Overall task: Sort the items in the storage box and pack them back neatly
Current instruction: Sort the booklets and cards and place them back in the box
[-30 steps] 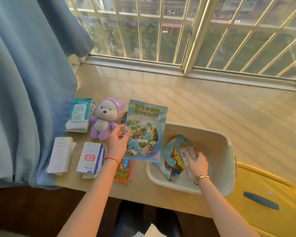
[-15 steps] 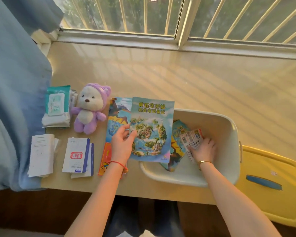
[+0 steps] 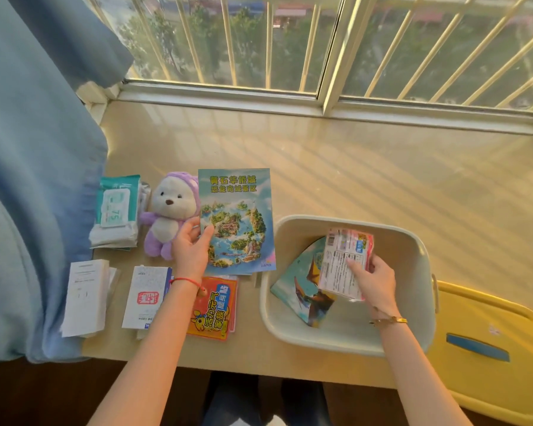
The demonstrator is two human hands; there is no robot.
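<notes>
A cream storage box (image 3: 419, 259) sits on the sill at the right. Inside it my right hand (image 3: 373, 281) grips a small printed packet (image 3: 342, 265) above a dinosaur leaflet (image 3: 305, 290) lying in the box. My left hand (image 3: 191, 250) holds a blue map booklet (image 3: 237, 219) by its left edge, lying over other leaflets on the sill. Left of it sit a purple plush bear (image 3: 166, 216), a wet-wipes pack (image 3: 117, 207), a white paper pack (image 3: 85, 296), a white box with a red seal (image 3: 146, 296) and an orange packet (image 3: 216, 309).
The yellow lid (image 3: 486, 348) with a blue handle lies right of the box, over the sill's front edge. A blue curtain (image 3: 28, 179) hangs at the left, touching the sorted items. The barred window (image 3: 320, 50) closes the far side.
My left hand moved the blue booklet left, out of the box's edge onto the pile beside the bear. My right hand has lifted the packet higher inside the box.
</notes>
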